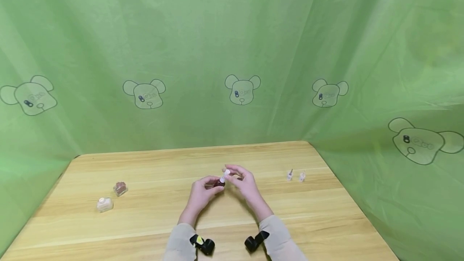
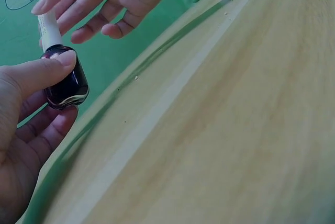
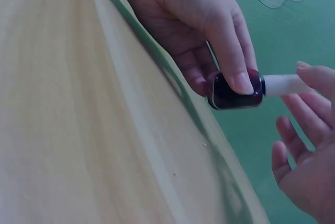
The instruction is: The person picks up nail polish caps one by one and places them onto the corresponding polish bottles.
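Observation:
Between thumb and fingers, my left hand [image 1: 201,193] grips a small dark red nail polish bottle [image 2: 68,84]. A white cap [image 3: 285,84] sits on the bottle's neck, and my right hand [image 1: 246,180] pinches it between thumb and forefinger. The other right fingers are spread loosely, as the left wrist view shows. Bottle and cap point up and to the right in the head view, held over the middle of the wooden table.
At the table's left lie a clear bottle with pale contents [image 1: 104,204] and a brownish-pink glass bottle [image 1: 120,188]. Two white caps with brushes pointing up, a left cap [image 1: 289,175] and a right cap [image 1: 302,177], stand at the right. Green curtains [image 1: 195,51] surround the wooden table [image 1: 152,220].

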{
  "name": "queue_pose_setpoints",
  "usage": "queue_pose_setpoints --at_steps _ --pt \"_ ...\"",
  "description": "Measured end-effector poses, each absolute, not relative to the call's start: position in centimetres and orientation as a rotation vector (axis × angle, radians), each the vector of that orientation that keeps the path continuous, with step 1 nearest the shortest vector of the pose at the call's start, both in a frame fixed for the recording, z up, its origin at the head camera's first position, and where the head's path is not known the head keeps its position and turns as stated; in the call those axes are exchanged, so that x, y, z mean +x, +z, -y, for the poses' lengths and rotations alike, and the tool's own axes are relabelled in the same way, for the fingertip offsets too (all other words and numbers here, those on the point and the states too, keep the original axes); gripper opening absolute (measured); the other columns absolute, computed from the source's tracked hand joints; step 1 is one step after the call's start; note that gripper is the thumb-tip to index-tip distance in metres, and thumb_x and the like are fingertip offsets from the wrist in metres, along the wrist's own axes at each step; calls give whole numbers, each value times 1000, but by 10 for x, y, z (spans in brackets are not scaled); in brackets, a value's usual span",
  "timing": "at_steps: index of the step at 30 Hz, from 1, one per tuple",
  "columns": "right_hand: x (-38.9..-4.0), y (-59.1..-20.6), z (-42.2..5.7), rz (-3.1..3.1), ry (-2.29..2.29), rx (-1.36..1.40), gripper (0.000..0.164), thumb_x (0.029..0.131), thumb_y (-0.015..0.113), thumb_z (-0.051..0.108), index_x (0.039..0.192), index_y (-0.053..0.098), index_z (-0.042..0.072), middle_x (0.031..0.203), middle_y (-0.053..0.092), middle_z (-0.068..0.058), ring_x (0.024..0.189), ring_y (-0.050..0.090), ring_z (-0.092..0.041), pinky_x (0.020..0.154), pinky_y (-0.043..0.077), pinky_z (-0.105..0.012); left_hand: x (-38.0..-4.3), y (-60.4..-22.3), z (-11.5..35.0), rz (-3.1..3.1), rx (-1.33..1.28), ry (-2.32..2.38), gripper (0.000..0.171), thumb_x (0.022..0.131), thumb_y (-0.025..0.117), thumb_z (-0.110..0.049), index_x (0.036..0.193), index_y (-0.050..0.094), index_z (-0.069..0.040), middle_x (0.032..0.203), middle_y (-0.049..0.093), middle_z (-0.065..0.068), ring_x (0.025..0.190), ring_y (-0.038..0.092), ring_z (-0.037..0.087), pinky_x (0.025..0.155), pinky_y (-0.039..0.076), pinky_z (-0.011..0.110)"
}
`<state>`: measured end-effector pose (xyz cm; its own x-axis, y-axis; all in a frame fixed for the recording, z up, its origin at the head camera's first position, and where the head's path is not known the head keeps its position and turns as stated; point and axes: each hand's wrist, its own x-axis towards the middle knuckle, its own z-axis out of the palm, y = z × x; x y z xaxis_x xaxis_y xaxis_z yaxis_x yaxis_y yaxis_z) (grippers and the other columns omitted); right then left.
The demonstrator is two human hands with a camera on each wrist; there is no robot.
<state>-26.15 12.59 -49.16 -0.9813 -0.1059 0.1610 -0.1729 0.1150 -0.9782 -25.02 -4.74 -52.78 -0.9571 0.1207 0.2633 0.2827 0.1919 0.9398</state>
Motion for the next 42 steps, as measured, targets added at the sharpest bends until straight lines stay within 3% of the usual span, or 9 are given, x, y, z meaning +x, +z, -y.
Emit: queue_pose_setpoints --at_steps 5,11,21,25,28,32,37,42 --pt "-263 -491 -130 2345 2119 420 42 91 67 13 131 58 5 129 64 -15 121 61 -24 94 50 -18 -250 -527 48 2323 -400 -1880 32 81 78 -16 109 71 -2 108 72 21 94 72 31 79 59 23" --pt "-264 -493 -133 2350 2150 466 37 93 65 16 126 60 0 125 66 -16 118 64 -20 100 49 -22 -249 -526 48 2339 -410 -1902 33 82 78 -16 111 70 -3 110 71 20 97 71 32 81 59 24" --pt "-265 -495 -133 2329 2114 390 31 88 70 11 115 64 -3 116 69 -19 100 69 -10 93 53 -22 -250 -528 47 2327 -443 -1888 32 81 78 -16 108 71 -2 105 72 19 95 71 30 84 59 25" --pt "-266 -498 -131 2321 2009 245 24 81 77 10 101 68 0 93 75 -8 81 63 -8 76 50 -21 -250 -529 46 2326 -434 -1900 30 79 80 -15 105 71 -2 103 73 19 92 72 28 81 59 24" --pt "-265 -498 -129 2297 1960 178 22 76 81 10 90 67 0 76 68 4 69 54 -8 65 45 -19 -250 -529 44 2320 -431 -1912 29 79 80 -13 104 71 0 101 73 20 90 73 28 79 60 24" --pt "-264 -497 -127 2256 1949 164 25 74 82 7 84 62 -3 69 61 10 63 49 -7 57 42 -17 -249 -530 42 2303 -417 -1954 28 79 79 -9 103 70 1 100 73 22 90 72 31 79 60 25" --pt "-263 -495 -125 2241 1995 124 25 75 82 4 85 60 -5 69 58 8 64 50 -6 60 43 -16 -249 -530 42 2286 -417 -1986 28 79 79 -8 104 70 3 101 72 23 92 72 34 81 60 27" --pt "-256 -480 -125 2293 1995 210 25 80 77 4 99 63 -6 86 68 -7 79 58 -8 71 47 -18 -251 -530 44 2317 -405 -1940 33 80 79 -14 108 70 0 105 72 21 93 72 30 81 59 24"
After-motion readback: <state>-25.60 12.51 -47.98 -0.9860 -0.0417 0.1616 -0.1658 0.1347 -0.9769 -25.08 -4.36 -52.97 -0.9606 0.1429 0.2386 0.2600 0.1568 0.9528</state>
